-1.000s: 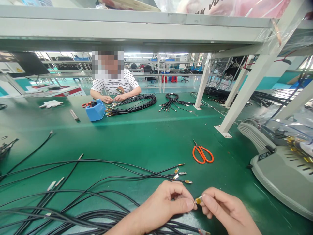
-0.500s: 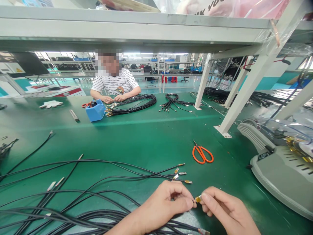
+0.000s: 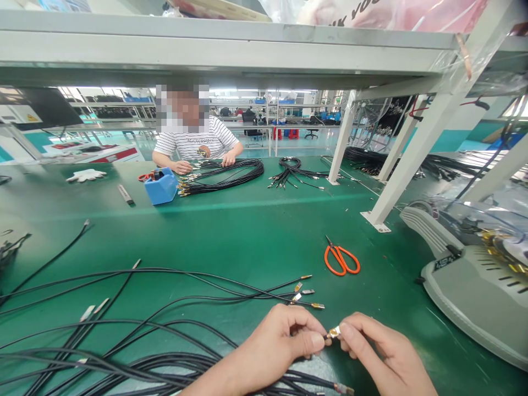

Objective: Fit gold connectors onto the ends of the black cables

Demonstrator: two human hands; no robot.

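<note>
Gold-and-silver connector over the near side of the table, pinched in the fingertips of the right hand, with the left hand closed on the dark lead just behind. Could part from the lead if pulled too hard, or snag if dragged across the loose black cables. Legible beyond: roughly "MOSTERPIECE" across the striped shirt opposite, and "K YOU", partly cropped, on the overhead plastic bag.

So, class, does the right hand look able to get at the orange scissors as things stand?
Probably yes: the scissors lie on the table beyond the right hand, and nothing seems to block the way, though it pinches a cable end.
</note>
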